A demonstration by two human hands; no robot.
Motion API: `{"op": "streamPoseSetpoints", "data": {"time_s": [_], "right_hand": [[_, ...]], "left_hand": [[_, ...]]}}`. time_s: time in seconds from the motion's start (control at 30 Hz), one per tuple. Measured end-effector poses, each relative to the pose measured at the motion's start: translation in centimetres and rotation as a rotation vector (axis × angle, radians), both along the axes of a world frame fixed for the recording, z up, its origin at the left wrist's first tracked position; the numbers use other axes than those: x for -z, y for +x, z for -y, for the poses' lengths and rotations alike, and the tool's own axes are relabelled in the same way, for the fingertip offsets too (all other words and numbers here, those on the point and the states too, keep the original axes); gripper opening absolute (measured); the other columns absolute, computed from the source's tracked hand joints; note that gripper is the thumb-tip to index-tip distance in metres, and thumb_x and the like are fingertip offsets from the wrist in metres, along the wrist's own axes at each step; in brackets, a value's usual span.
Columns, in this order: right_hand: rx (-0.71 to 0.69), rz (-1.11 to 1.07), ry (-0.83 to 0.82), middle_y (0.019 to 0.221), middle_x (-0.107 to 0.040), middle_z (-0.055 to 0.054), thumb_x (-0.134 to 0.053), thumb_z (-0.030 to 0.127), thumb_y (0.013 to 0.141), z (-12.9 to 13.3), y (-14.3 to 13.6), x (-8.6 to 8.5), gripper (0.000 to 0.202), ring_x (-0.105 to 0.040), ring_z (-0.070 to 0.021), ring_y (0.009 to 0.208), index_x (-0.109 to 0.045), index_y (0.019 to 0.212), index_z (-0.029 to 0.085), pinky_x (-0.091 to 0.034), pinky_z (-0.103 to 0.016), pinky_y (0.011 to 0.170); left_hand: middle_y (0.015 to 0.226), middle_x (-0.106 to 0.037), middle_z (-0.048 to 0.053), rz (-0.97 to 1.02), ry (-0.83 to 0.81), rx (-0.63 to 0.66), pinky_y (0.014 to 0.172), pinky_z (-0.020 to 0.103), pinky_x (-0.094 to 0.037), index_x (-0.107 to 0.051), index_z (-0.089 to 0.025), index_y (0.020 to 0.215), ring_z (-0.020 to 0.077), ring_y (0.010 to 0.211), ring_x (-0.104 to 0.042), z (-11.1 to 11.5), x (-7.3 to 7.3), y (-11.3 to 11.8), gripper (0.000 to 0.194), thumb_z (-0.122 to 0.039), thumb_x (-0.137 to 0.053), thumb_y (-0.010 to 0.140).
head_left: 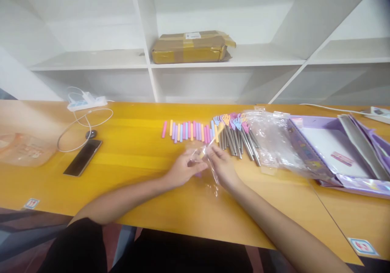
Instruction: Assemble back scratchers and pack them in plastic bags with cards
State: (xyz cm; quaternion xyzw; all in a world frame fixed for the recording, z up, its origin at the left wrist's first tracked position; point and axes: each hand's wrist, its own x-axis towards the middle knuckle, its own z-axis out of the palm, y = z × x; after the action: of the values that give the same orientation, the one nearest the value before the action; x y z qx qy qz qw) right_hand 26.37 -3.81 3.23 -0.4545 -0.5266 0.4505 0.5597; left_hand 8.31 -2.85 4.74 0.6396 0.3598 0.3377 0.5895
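Just below frame centre, the right hand [222, 163] grips a clear bag [215, 175] in its fingers; the left hand [184, 168] meets it, finger closure too blurred to tell. Hard tugging could tear it; a knuckle could scatter the sticks [196, 131] and scratchers [233, 137] just above.

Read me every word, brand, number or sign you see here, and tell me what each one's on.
None reads clearly.
White label on the carton: too small to read.
Print on the orange bag: blurred.
Pink card in the purple box: marks too small to read.
Left sticker and right sticker on the desk: red marks, too blurred to read.
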Motion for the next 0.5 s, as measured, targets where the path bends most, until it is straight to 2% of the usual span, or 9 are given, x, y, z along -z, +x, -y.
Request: {"op": "streamPoseSetpoints", "data": {"time_s": [0.1, 0.17, 0.2, 0.27, 0.33, 0.4, 0.5], "right_hand": [[0.221, -0.176, 0.167, 0.089, -0.06, -0.002, -0.048, 0.047, 0.107, 0.0, 2.6, -1.5, 0.026, -0.061, -0.0167, 0.08, -0.052, 0.093, 0.026, -0.054, -0.034, 0.075], [0.311, -0.226, 0.266, 0.075, -0.052, 0.002, -0.048, 0.046, 0.108, 0.5, 4.3, -2.5, 0.025, -0.051, -0.0127, 0.061, -0.052, 0.093, 0.026, -0.046, -0.028, 0.059], [0.311, -0.181, 0.28, 0.067, -0.047, 0.004, -0.048, 0.046, 0.109, 0.9, 4.9, -2.8, 0.025, -0.044, -0.0115, 0.053, -0.055, 0.095, 0.026, -0.039, -0.026, 0.052], [0.185, -0.019, 0.227, 0.059, -0.043, 0.005, -0.046, 0.049, 0.109, 1.7, 5.4, -3.0, 0.029, -0.038, -0.0108, 0.047, -0.061, 0.1, 0.025, -0.032, -0.026, 0.046], [-0.027, 0.103, 0.125, 0.058, -0.044, 0.005, -0.045, 0.051, 0.109, 2.5, 4.9, -2.7, 0.033, -0.038, -0.0105, 0.046, -0.063, 0.108, 0.024, -0.032, -0.025, 0.044], [-0.222, 0.126, 0.029, 0.06, -0.046, 0.006, -0.045, 0.053, 0.109, 3.2, 3.9, -2.1, 0.033, -0.039, -0.0098, 0.048, -0.06, 0.114, 0.024, -0.034, -0.024, 0.046], [-0.44, 0.069, -0.137, 0.064, -0.044, 0.007, -0.043, 0.054, 0.11, 3.8, 2.3, -1.5, 0.032, -0.036, -0.0081, 0.051, -0.054, 0.111, 0.024, -0.033, -0.022, 0.048]], "left_hand": [[0.108, -0.074, 0.009, 0.066, 0.057, -0.199, 0.086, 0.035, -0.06, -0.068, -0.018, 0.085, 0.0186, 0.096, -0.07, -1.9, -1.0, -0.6, 0.035, -0.051, -0.074, 0.091], [0.108, -0.074, 0.007, 0.187, 0.082, -0.281, 0.09, 0.036, -0.061, -0.065, -0.017, 0.084, 0.0178, 0.096, -0.071, -3.3, -2.0, -1.4, 0.037, -0.052, -0.075, 0.09], [0.107, -0.074, 0.007, 0.246, 0.088, -0.304, 0.09, 0.036, -0.062, -0.065, -0.017, 0.085, 0.018, 0.096, -0.072, -3.8, -2.6, -1.8, 0.038, -0.052, -0.076, 0.089], [0.099, -0.075, 0.006, 0.317, 0.083, -0.343, 0.083, 0.033, -0.063, -0.067, -0.016, 0.091, 0.0183, 0.091, -0.074, -4.7, -3.8, -2.6, 0.039, -0.053, -0.077, 0.089], [0.09, -0.075, 0.005, 0.343, 0.069, -0.382, 0.072, 0.03, -0.062, -0.068, -0.015, 0.096, 0.0177, 0.08, -0.075, -5.1, -4.9, -3.3, 0.041, -0.054, -0.079, 0.088], [0.086, -0.074, 0.005, 0.361, 0.066, -0.41, 0.063, 0.028, -0.06, -0.069, -0.014, 0.092, 0.0166, 0.07, -0.074, -5.3, -5.6, -3.8, 0.041, -0.054, -0.08, 0.087], [0.081, -0.072, 0.004, 0.384, 0.078, -0.417, 0.057, 0.027, -0.059, -0.068, -0.013, 0.082, 0.0159, 0.065, -0.073, -5.3, -6.0, -4.0, 0.041, -0.052, -0.08, 0.088]]}}
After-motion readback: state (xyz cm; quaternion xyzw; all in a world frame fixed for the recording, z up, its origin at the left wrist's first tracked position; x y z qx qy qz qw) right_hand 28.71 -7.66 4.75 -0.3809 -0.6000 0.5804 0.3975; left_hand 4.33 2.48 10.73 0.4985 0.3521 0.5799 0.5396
